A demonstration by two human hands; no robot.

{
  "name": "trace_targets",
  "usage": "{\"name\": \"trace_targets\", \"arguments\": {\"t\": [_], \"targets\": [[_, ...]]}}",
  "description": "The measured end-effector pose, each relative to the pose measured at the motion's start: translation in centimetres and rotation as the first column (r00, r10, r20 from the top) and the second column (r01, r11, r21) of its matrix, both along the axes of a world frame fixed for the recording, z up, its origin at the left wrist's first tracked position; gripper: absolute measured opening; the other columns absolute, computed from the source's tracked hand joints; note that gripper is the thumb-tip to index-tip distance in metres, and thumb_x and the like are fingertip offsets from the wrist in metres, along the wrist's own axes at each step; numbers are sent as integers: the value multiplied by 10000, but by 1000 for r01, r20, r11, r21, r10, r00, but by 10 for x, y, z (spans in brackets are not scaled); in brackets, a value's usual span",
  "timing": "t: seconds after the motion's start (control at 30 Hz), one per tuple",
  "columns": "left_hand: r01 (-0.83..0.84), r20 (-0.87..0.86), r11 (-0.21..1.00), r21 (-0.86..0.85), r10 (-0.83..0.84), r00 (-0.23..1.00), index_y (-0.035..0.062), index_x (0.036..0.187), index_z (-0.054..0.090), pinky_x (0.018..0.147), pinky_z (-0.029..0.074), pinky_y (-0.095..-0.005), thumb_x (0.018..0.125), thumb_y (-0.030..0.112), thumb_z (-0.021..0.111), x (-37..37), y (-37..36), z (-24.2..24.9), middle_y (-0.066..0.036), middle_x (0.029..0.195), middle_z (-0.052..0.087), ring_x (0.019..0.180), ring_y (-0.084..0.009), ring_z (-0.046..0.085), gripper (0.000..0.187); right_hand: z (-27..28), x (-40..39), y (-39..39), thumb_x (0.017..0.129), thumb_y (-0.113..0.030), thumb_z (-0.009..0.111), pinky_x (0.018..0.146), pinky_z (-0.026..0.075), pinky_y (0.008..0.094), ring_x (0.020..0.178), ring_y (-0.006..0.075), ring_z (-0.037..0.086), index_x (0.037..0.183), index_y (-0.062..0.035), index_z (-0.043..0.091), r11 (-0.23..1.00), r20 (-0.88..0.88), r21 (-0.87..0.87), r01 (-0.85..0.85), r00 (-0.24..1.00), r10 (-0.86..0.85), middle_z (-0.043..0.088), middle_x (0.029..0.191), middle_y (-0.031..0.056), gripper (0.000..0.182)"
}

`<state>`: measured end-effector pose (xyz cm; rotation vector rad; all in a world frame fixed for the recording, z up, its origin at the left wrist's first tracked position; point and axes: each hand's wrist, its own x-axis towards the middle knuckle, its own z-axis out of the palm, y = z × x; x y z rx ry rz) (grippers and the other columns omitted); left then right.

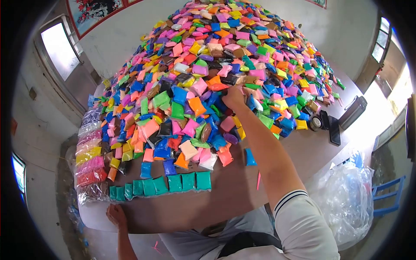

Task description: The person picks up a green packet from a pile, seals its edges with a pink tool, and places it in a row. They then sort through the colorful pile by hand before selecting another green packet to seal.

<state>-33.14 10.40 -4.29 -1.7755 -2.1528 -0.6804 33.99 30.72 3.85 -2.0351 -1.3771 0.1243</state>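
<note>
My right hand (234,98) reaches into a large heap of small coloured packets (197,106); its fingers are partly hidden, and whether they hold a packet cannot be made out. At the table's near left edge rests my left hand (116,215), fingers bent, with no packet visible in it. Just above that hand a row of teal packets (160,185) lies side by side. Left of the row, stacked packets grouped by colour, such as a red group (91,177) and a yellow group (89,154), run up the table's left side.
A phone (334,130), a roll of tape (316,122) and a dark bottle (353,112) are at the right of the table (234,190). A large clear plastic bag (346,201) and a blue chair (388,197) stand beyond the right edge.
</note>
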Motion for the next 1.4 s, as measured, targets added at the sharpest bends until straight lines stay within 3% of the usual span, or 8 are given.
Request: {"name": "trace_targets", "arguments": {"t": [0.13, 0.23, 0.37, 0.63, 0.7, 0.9, 1.03, 1.4], "targets": [[-14, 30, 999, -32, 15, 999, 29, 670, 461, 746, 390, -489, 874, 150, 546, 0, 2, 0, -152, 691, 498, 747, -359, 513, 252, 9, 13, -27, 721, -172, 742, 734, 540, 381, 834, 273, 694, 1119, 11, 645, 901, -262, 342, -265, 894, 363, 700, 905, 149, 449], [-14, 25, 999, -40, 15, 1000, 36, 667, 460, 748, 387, -485, 876, 150, 548, 0, 1, 0, -150, 684, 492, 748, -356, 513, 254, 20, 15, -58, 833, -120, 684, 725, 491, 285, 818, 123, 627, 1118, -50, 659, 920, -527, 365, -143, 783, 331, 684, 918, 8, 295], [-17, 60, 1000, -10, 18, 998, 25, 675, 464, 723, 391, -499, 878, 167, 558, -2, -1, -2, -156, 685, 498, 745, -365, 520, 265, 34, 22, -115, 911, -93, 624, 696, 487, 245, 792, 79, 611, 1193, -38, 634, 864, -735, 457, -213, 456, 501, 659, 902, -11, 287], [-18, 340, 1000, -6, 19, 940, -10, 699, 540, 619, 398, -449, 885, 174, 569, 63, -29, -21, -189, 717, 546, 655, -333, 524, 263, 16, -2, -205, 950, -186, 624, 685, 475, 232, 791, 64, 603, 1162, -64, 644, 933, -843, 294, -209, 404, 356, 670, 938, -22, 246], [219, 485, 963, 159, -270, 832, -14, 691, 524, 586, 382, -422, 887, 158, 566, 89, -30, -46, -158, 668, 529, 605, -275, 483, 265, 3, -25, -220, 948, -187, 626, 684, 473, 233, 784, 59, 599, 1170, -58, 651, 921, -843, 301, -247, 383, 378, 671, 938, -24, 259], [466, 903, 878, 107, -282, 324, -4, 717, 567, 673, 406, -357, 954, 218, 567, 259, -51, 33, -85, 680, 565, 703, -187, 521, 325, -18, -92, -264, 959, -149, 635, 724, 483, 239, 846, 71, 612, 1197, -38, 665, 897, -888, 322, -304, 232, 397, 688, 1000, 0, 265], [711, 754, 698, 85, -511, 412, 29, 763, 627, 780, 420, -405, 983, 308, 518, 307, -65, 29, -107, 732, 597, 807, -287, 570, 371, -37, -123, -284, 962, -123, 642, 748, 504, 254, 856, 65, 602, 1222, -21, 652, 877, -916, 341, -339, 90, 391, 677, 1003, 3, 279], [822, 561, 567, 56, -699, 444, 43, 852, 638, 899, 367, -423, 917, 283, 616, 315, -79, 38, -80, 880, 636, 904, -289, 549, 250, -42, -161, -311, 969, -190, 655, 767, 505, 252, 870, 69, 584, 1150, 6, 662, 848, -889, 237, -475, 245, 386, 655, 964, 0, 267]]}}
